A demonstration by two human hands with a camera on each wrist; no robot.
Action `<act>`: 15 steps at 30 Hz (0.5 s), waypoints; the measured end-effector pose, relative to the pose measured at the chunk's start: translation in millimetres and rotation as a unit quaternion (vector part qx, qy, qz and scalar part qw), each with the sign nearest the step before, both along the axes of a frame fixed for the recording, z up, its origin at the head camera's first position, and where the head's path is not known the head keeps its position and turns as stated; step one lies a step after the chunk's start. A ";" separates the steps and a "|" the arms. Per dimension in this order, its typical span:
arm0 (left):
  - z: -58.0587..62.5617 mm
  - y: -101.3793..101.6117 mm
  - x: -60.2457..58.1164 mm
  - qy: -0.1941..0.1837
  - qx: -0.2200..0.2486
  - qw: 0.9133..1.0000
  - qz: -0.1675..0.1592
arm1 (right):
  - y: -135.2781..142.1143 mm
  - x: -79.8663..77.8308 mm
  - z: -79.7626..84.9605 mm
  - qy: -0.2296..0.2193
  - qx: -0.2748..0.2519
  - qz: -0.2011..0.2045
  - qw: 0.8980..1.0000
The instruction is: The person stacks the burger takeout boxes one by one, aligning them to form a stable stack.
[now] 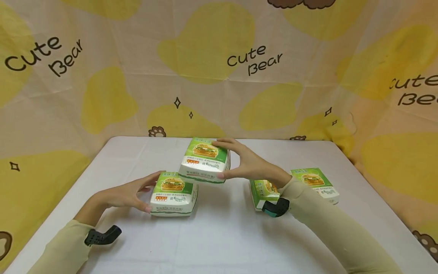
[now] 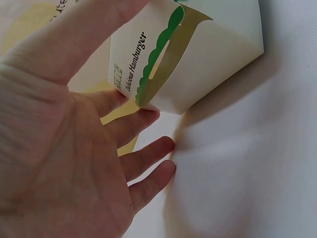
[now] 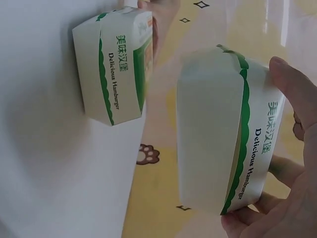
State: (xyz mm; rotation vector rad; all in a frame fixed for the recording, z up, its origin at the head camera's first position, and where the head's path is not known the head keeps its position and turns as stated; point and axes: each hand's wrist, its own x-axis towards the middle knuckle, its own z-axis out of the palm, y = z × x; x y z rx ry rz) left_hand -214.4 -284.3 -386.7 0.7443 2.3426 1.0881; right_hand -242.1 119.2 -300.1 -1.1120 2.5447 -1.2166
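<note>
A green-and-white hamburger box [image 1: 204, 160] is raised off the table, and my right hand [image 1: 244, 159] grips it between the thumb at the front and the fingers at the back. The right wrist view shows its pale side and green scalloped edge. Lower and to the left, another hamburger box [image 1: 173, 194] stands on the table. My left hand [image 1: 128, 196] holds that one by its left side, thumb at the near corner and fingertips at the far one; in the left wrist view two fingertips [image 2: 148, 116] meet its edge. The raised box partly covers its far right corner.
Under the right forearm stands a third hamburger box [image 1: 261, 194], partly hidden by the sleeve and wrist strap. A further hamburger box [image 1: 316, 182] sits right of it. The white table [image 1: 219, 243] ends at a patterned cloth backdrop [image 1: 205, 76].
</note>
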 end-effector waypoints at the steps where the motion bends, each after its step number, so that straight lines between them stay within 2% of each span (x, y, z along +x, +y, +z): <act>1: 0.1 -0.2 -0.3 0.001 0.002 1.000 -0.002 | -2.8 0.6 -0.3 -0.002 -0.001 0.003 1.000; 15: 0.9 0.5 -0.5 -0.006 0.008 1.000 -0.004 | -49.4 5.5 -12.3 -0.037 0.003 0.065 0.997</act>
